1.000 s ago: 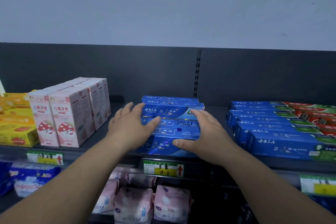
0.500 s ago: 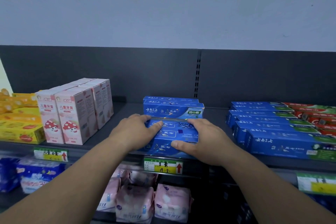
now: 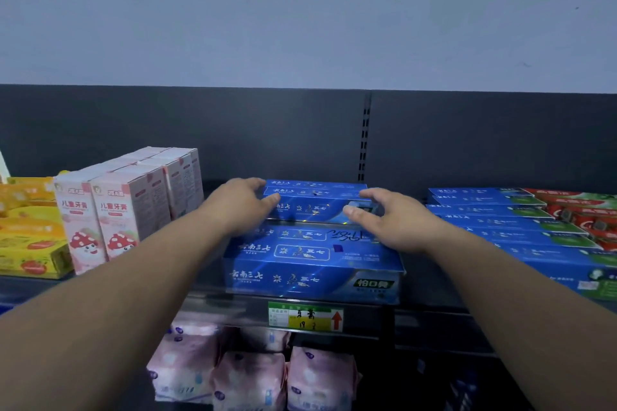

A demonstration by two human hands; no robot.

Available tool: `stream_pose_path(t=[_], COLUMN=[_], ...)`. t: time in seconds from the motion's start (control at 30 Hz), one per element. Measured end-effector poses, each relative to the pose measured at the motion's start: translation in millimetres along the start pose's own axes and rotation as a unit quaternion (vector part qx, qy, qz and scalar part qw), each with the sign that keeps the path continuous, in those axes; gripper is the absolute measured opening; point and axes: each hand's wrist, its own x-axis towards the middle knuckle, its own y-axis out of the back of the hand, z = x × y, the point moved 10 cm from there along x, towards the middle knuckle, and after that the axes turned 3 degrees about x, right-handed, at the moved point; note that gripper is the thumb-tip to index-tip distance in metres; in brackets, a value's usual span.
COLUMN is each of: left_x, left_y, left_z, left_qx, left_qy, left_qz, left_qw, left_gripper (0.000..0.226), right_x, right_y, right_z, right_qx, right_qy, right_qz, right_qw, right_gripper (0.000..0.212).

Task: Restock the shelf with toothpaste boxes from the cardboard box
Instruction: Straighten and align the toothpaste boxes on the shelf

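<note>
**Front stack released; hands shifted to the rear stack**

The shelf [image 3: 434, 314] runs across the middle of the frame, and the cardboard box is not seen anywhere in the view. At centre frame, the front stack of blue toothpaste boxes [image 3: 312, 264] is now left lying flat at the shelf's front edge, directly above the yellow-and-green price label [image 3: 305, 316]. Half a second ago this stack was clasped at both ends. It is now touched by neither palm, so its placement is judged to be finished.

Just behind it, the rear stack of blue toothpaste boxes [image 3: 317, 197] is now reached for instead. The left hand [image 3: 242, 207] is laid against that stack's left end, with its fingers relaxed and bent over the corner. The right hand [image 3: 397, 222] is held wide at the right end, with the thumb on the front face and the fingers over the top edge. No firm grip is shown.

A squaring-up of the rear stack is judged to be in hand. A return to the supply box is likely called for afterwards.
</note>
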Motion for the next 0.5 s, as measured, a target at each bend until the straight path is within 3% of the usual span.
stream_pose_path(t=[0.5], left_x=[93.2], left_y=[-35.7], left_z=[3.3], left_qx=[-0.021], left_qy=[-0.01], left_qz=[-0.112], left_qw=[0.993], left_gripper=[0.096], right_x=[90.8], right_y=[-6.4], right_z=[1.6], right_qx=[-0.096], right_qy=[-0.016], right_qz=[-0.035], right_qw=[0.995], right_gripper=[0.081])
